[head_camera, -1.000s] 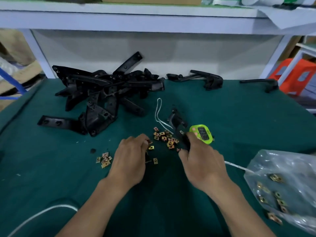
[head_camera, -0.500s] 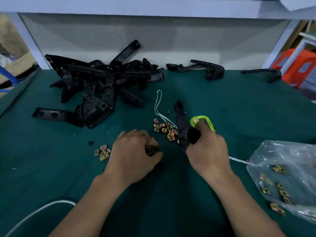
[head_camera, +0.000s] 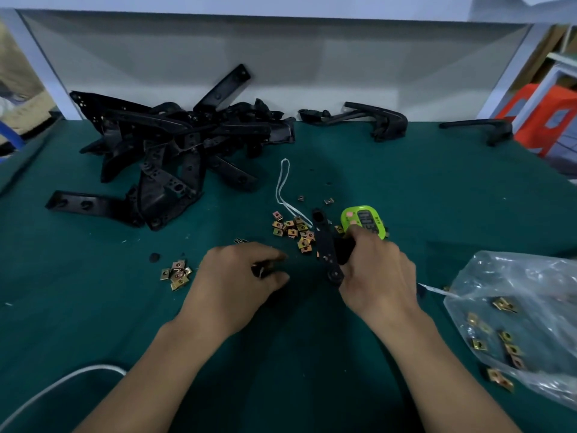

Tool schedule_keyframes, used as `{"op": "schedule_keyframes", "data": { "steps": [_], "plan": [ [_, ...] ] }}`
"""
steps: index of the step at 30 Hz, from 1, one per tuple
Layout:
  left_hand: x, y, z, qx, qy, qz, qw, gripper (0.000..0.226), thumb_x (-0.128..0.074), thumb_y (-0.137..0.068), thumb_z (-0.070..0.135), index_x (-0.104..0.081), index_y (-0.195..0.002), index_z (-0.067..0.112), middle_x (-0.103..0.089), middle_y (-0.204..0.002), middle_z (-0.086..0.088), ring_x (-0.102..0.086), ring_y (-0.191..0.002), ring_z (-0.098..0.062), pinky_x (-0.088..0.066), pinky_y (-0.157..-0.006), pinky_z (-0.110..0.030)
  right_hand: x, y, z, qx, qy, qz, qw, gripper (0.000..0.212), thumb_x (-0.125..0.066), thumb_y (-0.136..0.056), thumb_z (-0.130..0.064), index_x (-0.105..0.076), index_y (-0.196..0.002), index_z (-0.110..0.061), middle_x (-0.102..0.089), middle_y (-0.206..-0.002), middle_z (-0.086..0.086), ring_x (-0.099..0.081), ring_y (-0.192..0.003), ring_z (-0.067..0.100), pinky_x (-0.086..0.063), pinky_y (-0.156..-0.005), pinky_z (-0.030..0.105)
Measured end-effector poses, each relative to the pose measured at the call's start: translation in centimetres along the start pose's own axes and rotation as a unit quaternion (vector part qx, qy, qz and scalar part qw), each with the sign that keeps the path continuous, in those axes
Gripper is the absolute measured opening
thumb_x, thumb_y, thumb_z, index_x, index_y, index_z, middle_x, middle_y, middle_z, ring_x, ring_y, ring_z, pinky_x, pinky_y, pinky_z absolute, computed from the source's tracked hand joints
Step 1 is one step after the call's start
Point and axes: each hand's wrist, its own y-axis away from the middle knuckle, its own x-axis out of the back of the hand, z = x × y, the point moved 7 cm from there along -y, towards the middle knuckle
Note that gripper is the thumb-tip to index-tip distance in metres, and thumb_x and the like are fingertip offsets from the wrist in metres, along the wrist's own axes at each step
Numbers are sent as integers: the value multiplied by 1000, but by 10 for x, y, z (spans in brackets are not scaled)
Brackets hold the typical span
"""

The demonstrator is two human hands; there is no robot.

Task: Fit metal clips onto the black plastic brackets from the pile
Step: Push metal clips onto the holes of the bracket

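My right hand (head_camera: 379, 276) grips a black plastic bracket (head_camera: 324, 245) that points away from me over the green mat. My left hand (head_camera: 237, 282) pinches a small dark metal clip (head_camera: 261, 270) between thumb and fingers, a short way left of the bracket's near end. A scatter of brass-coloured clips (head_camera: 293, 229) lies just beyond the bracket. A smaller heap of clips (head_camera: 176, 274) sits left of my left hand. The pile of black brackets (head_camera: 175, 151) lies at the back left.
A green timer (head_camera: 363, 220) with a white cord lies behind my right hand. A clear plastic bag (head_camera: 518, 320) holding several clips lies at the right. More black parts (head_camera: 374, 120) rest along the back wall. A white cable (head_camera: 56, 389) curves at the near left.
My right hand has lifted the bracket and turned it lengthwise away from me. My left hand has left the clip scatter with a clip and moved toward the bracket.
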Motion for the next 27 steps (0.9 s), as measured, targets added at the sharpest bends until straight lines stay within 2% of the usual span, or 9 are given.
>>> {"op": "schedule_keyframes", "data": {
  "steps": [2,4,6,9,14,18,21,23,27],
  "plan": [
    [5,-1,-3,6,-94,-8,996,25,-84,-67,52,-75,-90,48,-65,-87,29,-55,-88,3,-46,-74,-28,-1,-1,3,-12,5,-9,1000,13,-61,-84,-30,-49,-87,-26,-39,-63,-6,-41,-65,31,-35,-63,34],
    [6,-2,-6,18,-138,-39,990,22,-83,-67,55,-73,-86,51,-61,-87,27,-48,-92,3,-40,-70,-26,-2,-2,6,-21,7,-11,1000,17,-57,-84,-27,-43,-75,-23,-38,-61,-5,-38,-60,29,-34,-62,34],
    [3,-2,-10,50,-100,-73,991,15,-84,-71,49,-73,-82,52,-60,-86,21,-52,-89,-1,-42,-72,-27,-3,-4,8,-25,8,-4,1000,21,-56,-86,-29,-44,-71,-21,-43,-61,-3,-39,-57,29,-35,-60,34],
    [0,-1,-11,64,-68,-79,993,13,-83,-77,42,-75,-81,50,-59,-86,18,-57,-85,-5,-47,-78,-30,-5,-5,8,-27,12,2,1000,19,-57,-89,-34,-55,-77,-21,-53,-65,0,-48,-61,33,-40,-60,33],
    [-3,0,-9,36,-75,-75,994,7,-77,-81,44,-75,-88,45,-61,-84,20,-54,-86,-1,-47,-80,-28,-8,-6,5,-19,32,-2,999,11,-57,-88,-31,-61,-84,-22,-54,-68,0,-49,-65,35,-42,-62,34],
    [-7,0,-4,11,-85,-49,995,10,-66,-93,34,-75,-90,36,-57,-80,24,-49,-87,0,-40,-75,-27,-5,-4,2,-9,33,-7,999,10,-55,-89,-30,-61,-85,-23,-60,-73,4,-51,-66,35,-44,-63,34],
    [-9,2,-3,54,36,-26,998,24,-61,-97,30,-69,-76,36,-66,-74,16,-59,-73,-3,-44,-64,-25,1,-2,2,-4,51,-5,999,8,-56,-85,-27,-57,-82,-20,-51,-65,1,-47,-63,35,-39,-61,33],
    [-10,3,-2,98,127,-26,987,29,-60,-96,32,-70,-69,30,-68,-66,11,-53,-54,-2,-41,-51,-20,7,-1,0,1,65,2,998,5,-55,-82,-25,-53,-80,-21,-41,-60,-2,-42,-60,33,-35,-60,33],
    [-16,9,5,171,331,-50,927,33,-57,-95,28,-67,-67,14,-70,-62,-5,-48,-46,-14,-36,-43,-22,13,-1,-3,6,93,21,995,9,-60,-79,-21,-56,-85,-26,-35,-58,-5,-36,-56,29,-33,-59,33]
  ]
}}
